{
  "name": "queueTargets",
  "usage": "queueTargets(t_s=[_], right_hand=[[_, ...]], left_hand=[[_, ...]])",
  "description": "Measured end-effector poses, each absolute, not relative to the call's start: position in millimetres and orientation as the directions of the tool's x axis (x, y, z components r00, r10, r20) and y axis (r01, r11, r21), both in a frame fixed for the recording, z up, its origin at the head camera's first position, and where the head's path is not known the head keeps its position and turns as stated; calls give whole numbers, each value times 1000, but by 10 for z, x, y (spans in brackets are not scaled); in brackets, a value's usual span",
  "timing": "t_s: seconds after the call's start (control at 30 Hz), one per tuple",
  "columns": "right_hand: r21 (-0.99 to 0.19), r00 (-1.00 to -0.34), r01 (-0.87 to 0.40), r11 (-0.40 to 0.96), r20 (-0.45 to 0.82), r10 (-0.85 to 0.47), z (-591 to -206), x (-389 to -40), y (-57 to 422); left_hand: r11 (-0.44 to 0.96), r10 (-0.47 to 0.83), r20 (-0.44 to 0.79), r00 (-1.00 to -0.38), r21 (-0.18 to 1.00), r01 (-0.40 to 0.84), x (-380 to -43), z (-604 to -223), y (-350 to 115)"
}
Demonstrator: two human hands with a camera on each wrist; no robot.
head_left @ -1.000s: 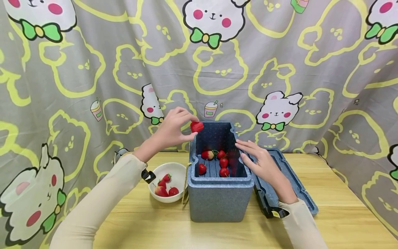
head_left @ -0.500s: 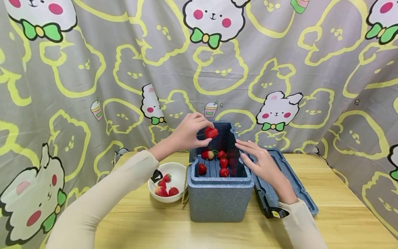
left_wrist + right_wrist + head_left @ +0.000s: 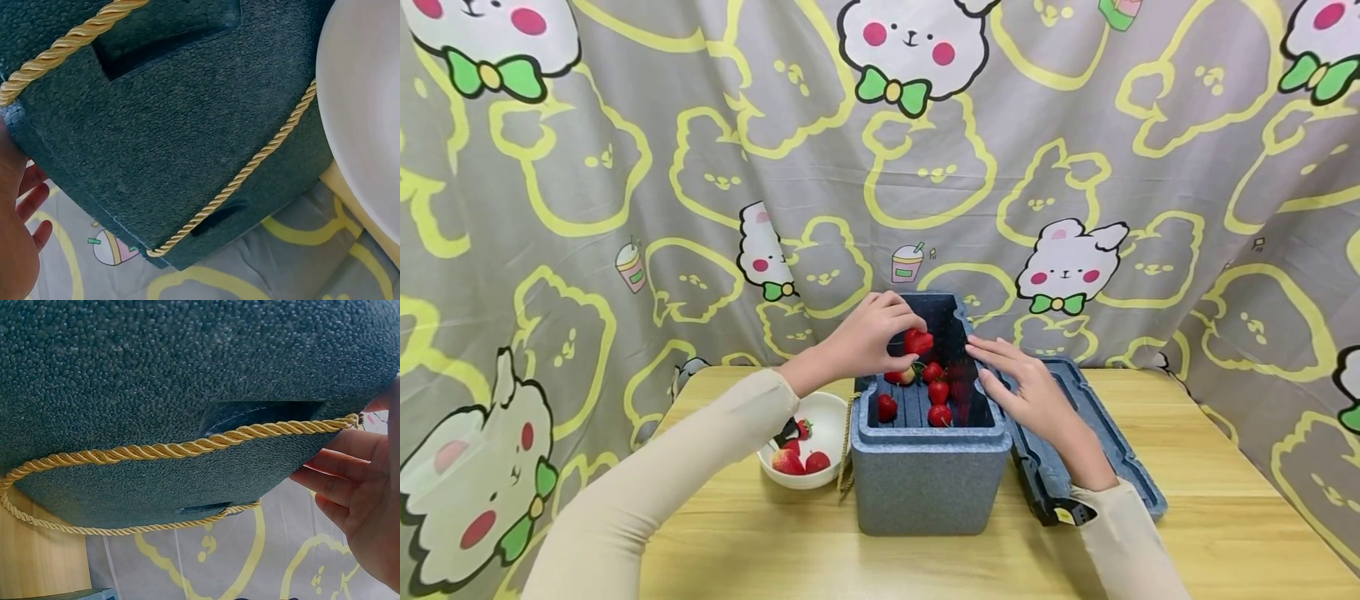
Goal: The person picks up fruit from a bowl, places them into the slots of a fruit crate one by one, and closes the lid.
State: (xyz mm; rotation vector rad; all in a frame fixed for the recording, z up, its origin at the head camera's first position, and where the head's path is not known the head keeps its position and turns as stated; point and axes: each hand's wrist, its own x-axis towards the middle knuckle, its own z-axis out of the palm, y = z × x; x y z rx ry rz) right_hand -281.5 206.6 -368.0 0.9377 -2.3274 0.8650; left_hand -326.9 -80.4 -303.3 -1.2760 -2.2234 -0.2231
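Note:
In the head view my left hand (image 3: 880, 333) pinches a red strawberry (image 3: 917, 342) between thumb and fingers, over the inside of a blue-grey foam box (image 3: 932, 483). Several strawberries (image 3: 938, 392) lie on the ridged floor of the box; one is partly covered by my hand. My right hand (image 3: 1026, 383) rests with straight fingers on the box's right rim. The right wrist view shows that hand (image 3: 362, 481) against the box's edge, beside a gold rope (image 3: 187, 449). From the left wrist, only part of my left hand (image 3: 22, 219) shows; the held strawberry is hidden there.
Left of the box stands a white bowl (image 3: 831, 425) holding several strawberries (image 3: 817, 462), partly behind my left wrist. The box's lid (image 3: 1105, 425) lies on the wooden table (image 3: 1232, 492) to the right, beneath my right forearm. A patterned curtain (image 3: 820, 167) hangs behind.
My left hand has moved right and down with the strawberry, from above the box's left rim to inside the opening. The right hand has stayed on the rim.

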Motion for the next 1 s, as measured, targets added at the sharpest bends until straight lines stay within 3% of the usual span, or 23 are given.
queueTargets(t_s=[0.43, 1.0], right_hand=[[-377, -650, -734, 565, 630, -425, -3680, -2810, 2061], [-366, -642, -741, 564, 634, -432, -3679, -2816, 2061]], left_hand=[[535, 748, 522, -409, -111, 838, -3263, -3068, -806], [530, 729, 573, -376, -125, 838, -3263, -3103, -803]])
